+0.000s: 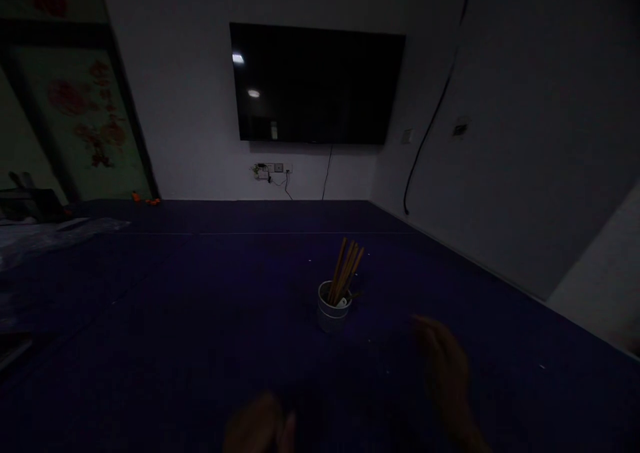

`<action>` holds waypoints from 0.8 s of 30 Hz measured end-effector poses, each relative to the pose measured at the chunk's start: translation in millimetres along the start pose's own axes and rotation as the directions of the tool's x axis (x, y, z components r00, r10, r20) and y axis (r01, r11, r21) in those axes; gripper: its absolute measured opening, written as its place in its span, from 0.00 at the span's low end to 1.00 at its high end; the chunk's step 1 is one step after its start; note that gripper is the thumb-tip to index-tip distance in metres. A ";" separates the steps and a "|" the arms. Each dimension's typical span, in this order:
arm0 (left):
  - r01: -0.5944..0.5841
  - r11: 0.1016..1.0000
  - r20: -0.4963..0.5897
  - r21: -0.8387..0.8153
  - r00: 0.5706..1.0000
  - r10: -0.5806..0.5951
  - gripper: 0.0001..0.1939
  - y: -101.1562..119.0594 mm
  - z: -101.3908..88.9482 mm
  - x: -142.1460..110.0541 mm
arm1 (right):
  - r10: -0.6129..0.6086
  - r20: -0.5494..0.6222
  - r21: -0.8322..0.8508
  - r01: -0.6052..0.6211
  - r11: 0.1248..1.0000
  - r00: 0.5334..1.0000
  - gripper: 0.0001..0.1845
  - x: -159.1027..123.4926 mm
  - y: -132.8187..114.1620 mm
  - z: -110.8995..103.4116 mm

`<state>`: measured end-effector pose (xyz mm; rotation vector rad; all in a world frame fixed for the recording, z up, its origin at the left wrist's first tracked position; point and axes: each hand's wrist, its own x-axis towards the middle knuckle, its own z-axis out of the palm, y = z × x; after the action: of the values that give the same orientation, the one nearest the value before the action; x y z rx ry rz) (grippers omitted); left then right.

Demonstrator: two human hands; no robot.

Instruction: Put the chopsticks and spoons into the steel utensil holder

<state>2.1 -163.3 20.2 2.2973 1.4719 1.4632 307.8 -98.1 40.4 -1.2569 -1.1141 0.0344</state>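
Near cup (pixel 332 318), right grip (pixel 449 361) loosely curled

I am facing a dark blue surface (pixel 200 333). A grey cylindrical cup (pixel 333 318) is standing upright on it; crumpled clear plastic (pixel 65 236) is lying to my left, small orange objects (pixel 153 201) are sitting near the far edge, and pale specks (pixel 542 366) are showing.

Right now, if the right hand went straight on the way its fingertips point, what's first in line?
Probably the grey cup or the brown sticks in it: the right hand angles forward and left toward them. The hand is blurred and depth unclear, so it might miss.
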 end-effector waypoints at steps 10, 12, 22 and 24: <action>0.237 0.945 -0.094 -0.226 0.960 -0.263 0.17 -65.2 94.6 118.3 | 0.135 0.092 0.418 -0.161 0.894 0.987 0.38 20.9 27.5 113.4; 0.272 0.938 -0.101 -0.213 0.949 -0.298 0.18 -84.0 102.1 110.8 | 0.126 0.228 0.471 -0.222 0.854 0.966 0.41 13.1 46.6 116.7; 0.282 0.945 -0.014 -0.162 0.957 -0.288 0.17 -92.1 109.2 104.1 | -0.054 0.591 0.529 -0.336 0.780 0.805 0.50 3.5 49.5 122.5; 0.250 0.958 0.003 -0.143 0.968 -0.253 0.17 -88.8 109.5 101.7 | -0.052 0.601 0.486 -0.313 0.816 0.798 0.54 0.4 42.8 121.1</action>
<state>30.9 4.7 -14.2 1.9395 1.5411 1.4633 248.8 6.6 -4.9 -0.7765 -1.3999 0.8772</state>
